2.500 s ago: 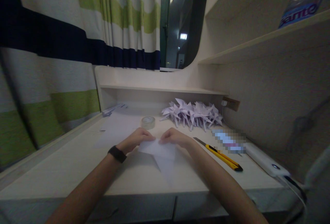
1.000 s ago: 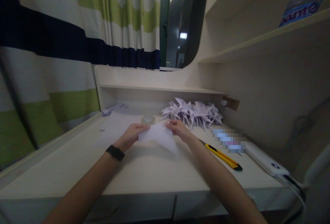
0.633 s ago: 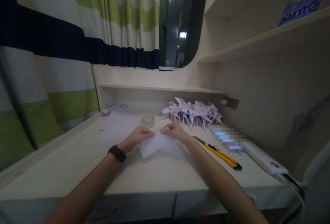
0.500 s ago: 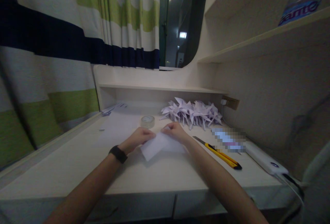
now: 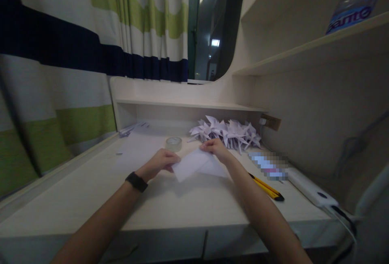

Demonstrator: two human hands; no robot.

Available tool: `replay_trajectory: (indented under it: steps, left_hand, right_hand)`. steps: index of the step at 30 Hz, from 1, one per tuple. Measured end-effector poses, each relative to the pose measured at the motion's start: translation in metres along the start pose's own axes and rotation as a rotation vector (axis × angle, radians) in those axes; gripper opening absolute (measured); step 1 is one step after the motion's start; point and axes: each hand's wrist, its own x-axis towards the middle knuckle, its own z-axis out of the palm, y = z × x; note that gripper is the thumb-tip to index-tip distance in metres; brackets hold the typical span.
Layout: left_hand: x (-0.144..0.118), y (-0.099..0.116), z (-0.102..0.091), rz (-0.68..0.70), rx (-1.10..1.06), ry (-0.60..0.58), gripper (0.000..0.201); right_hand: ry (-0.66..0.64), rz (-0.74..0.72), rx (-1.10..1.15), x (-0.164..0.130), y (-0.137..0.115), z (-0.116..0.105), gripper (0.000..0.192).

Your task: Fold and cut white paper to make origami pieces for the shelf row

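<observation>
A folded sheet of white paper (image 5: 194,164) is held between my two hands above the desk. My left hand (image 5: 162,160) pinches its left edge, with a dark watch band on the wrist. The far right corner of the sheet is gripped by my right hand (image 5: 214,147), thumb and fingers pressed together. One flap of the paper slants toward me and another part spreads out to the right under my right forearm. A roll of clear tape (image 5: 174,143) lies just beyond my left hand. The yellow utility knife (image 5: 269,189) is partly covered by my right forearm.
Behind my right hand is a heap of white paper pinwheels (image 5: 227,131). White sheets (image 5: 136,146) lie at the back left. To the right are a phone (image 5: 269,166) and a white power strip (image 5: 313,187) with cables. A bottle (image 5: 352,11) stands on the shelf.
My hands have moved apart, the right one up and to the right, the left slightly left. The paper has shifted right with them, and my right forearm now covers the knife's blade.
</observation>
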Motion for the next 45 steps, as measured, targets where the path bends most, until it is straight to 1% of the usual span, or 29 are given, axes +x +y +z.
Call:
replay_trajectory:
  steps: [4,8,11,13,16,19,22,26,29,33,38,42,45]
  left_hand:
    - [-0.002,0.002,-0.003,-0.035,0.021,-0.022,0.030]
    - [-0.005,0.008,-0.006,-0.051,0.066,-0.067,0.034]
    - [-0.008,0.011,-0.010,-0.053,0.088,-0.082,0.035]
    - [-0.009,0.010,-0.014,-0.061,0.094,-0.055,0.034]
    - [-0.005,0.005,-0.017,-0.073,0.080,0.054,0.037]
    - [0.002,-0.001,-0.012,-0.064,0.020,0.107,0.044]
    - [0.008,-0.008,-0.004,-0.023,-0.011,0.078,0.049]
    - [0.013,-0.021,0.001,0.020,0.091,0.031,0.043]
    - [0.014,-0.028,-0.001,0.008,0.116,0.009,0.039]
    - [0.014,-0.028,-0.004,0.008,0.091,-0.014,0.037]
    - [0.016,-0.027,-0.003,-0.019,0.136,0.050,0.038]
    - [0.016,-0.027,-0.004,-0.004,0.154,0.043,0.040]
    - [0.013,-0.024,-0.005,-0.001,0.138,0.062,0.040]
  right_hand:
    - [0.042,0.017,0.013,0.003,0.003,-0.010,0.032]
    - [0.085,0.052,0.031,0.004,0.003,-0.015,0.033]
    - [0.146,0.061,0.081,0.003,0.001,-0.020,0.033]
    - [0.208,0.048,0.125,0.002,0.000,-0.026,0.031]
    - [0.263,0.043,0.166,0.000,-0.002,-0.034,0.031]
    - [0.241,0.064,0.179,-0.001,-0.001,-0.031,0.030]
    - [0.176,0.087,0.179,-0.001,0.002,-0.014,0.029]
    - [0.075,0.101,0.123,-0.001,0.005,0.011,0.027]
    - [0.017,0.109,0.079,-0.003,0.005,0.018,0.024]
    - [-0.011,0.138,0.084,-0.003,0.003,0.014,0.024]
    - [-0.003,0.141,0.080,0.001,0.006,0.003,0.023]
    - [0.011,0.132,0.077,0.003,0.010,-0.002,0.021]
    - [0.016,0.128,0.082,0.003,0.011,-0.005,0.021]
